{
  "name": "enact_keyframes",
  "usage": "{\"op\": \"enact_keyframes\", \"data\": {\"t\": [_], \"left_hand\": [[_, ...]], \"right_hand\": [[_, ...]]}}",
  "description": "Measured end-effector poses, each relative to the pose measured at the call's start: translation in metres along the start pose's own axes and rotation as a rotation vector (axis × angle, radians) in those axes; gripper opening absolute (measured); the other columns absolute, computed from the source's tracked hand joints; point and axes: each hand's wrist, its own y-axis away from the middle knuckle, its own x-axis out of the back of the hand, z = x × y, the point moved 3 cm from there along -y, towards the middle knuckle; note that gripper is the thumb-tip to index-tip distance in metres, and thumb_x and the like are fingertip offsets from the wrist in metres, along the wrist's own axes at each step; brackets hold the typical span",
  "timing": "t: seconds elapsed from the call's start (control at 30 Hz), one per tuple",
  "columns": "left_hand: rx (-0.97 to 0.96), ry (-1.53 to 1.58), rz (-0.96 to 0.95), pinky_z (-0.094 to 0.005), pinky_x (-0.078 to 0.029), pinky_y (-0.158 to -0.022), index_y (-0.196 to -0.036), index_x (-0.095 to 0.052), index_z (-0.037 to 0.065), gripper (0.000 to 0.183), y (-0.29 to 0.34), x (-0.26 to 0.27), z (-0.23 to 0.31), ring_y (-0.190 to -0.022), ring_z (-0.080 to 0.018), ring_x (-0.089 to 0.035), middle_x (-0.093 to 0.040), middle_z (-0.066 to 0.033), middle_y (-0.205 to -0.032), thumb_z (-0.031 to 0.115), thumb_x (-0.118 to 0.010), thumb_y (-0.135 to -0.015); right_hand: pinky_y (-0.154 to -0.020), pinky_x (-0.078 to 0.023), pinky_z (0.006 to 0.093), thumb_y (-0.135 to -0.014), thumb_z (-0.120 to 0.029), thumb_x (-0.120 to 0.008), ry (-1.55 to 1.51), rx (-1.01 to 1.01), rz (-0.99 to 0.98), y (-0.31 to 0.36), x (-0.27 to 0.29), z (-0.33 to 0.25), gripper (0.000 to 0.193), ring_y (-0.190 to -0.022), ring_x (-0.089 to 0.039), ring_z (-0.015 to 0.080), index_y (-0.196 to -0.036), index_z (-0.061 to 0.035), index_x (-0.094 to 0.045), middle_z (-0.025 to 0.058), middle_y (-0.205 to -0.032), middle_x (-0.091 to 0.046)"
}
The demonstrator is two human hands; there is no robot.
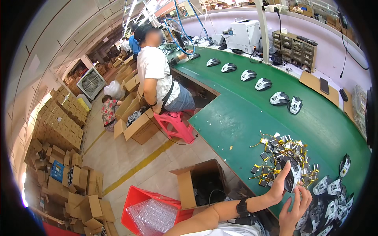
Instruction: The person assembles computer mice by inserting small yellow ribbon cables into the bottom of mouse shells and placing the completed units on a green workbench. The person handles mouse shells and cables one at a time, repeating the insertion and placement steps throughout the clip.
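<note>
My left hand (278, 185) grips a black-and-grey computer mouse (291, 180) tilted over the green bench, thumb along its side. Close by the lower end of the mouse, my right hand (294, 207) has its fingers bent and its thumb apart; whether the fingertips touch the mouse I cannot tell. Just beyond the hands spreads a pile of small black battery packs (271, 151) with yellow wires. Several white-and-black mouse shells (330, 204) are heaped on the bench to the right of my right hand, and a single mouse (345, 165) lies above that heap.
Several mice (263, 83) stand in a row along the green bench (236, 114). A co-worker (155, 78) sits on a pink stool (173, 124) at the bench's far part. Beside my left arm are a red bin (132, 196) with clear plastic trays and an open carton (185, 188).
</note>
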Motion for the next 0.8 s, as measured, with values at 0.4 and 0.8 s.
{"op": "enact_keyframes", "data": {"t": [0.4, 0.8], "left_hand": [[0.013, 0.039, 0.024, -0.0299, -0.054, -0.070, -0.108, -0.061, 0.006, 0.055, -0.004, -0.005, 0.011, -0.078, -0.0182, -0.068, -0.068, -0.0067, -0.090, 0.057, -0.045, -0.099], [-0.058, -0.033, -0.105, -0.0317, -0.056, -0.068, -0.110, -0.060, 0.004, 0.056, -0.008, -0.016, 0.015, -0.077, -0.0175, -0.068, -0.068, -0.0085, -0.093, 0.057, -0.044, -0.100]], "right_hand": [[-0.101, -0.039, 0.0458, -0.082, 0.004, -0.051, -0.086, -0.077, 0.143, -0.003, -0.013, -0.012, 0.036, -0.117, -0.051, 0.0380, -0.118, 0.0075, -0.056, 0.0210, -0.122, -0.056], [-0.103, -0.039, 0.0425, -0.082, 0.005, -0.051, -0.422, -0.224, 0.353, -0.002, -0.012, -0.014, 0.040, -0.117, -0.052, 0.0352, -0.123, 0.0051, -0.053, 0.0196, -0.122, -0.056]]}}
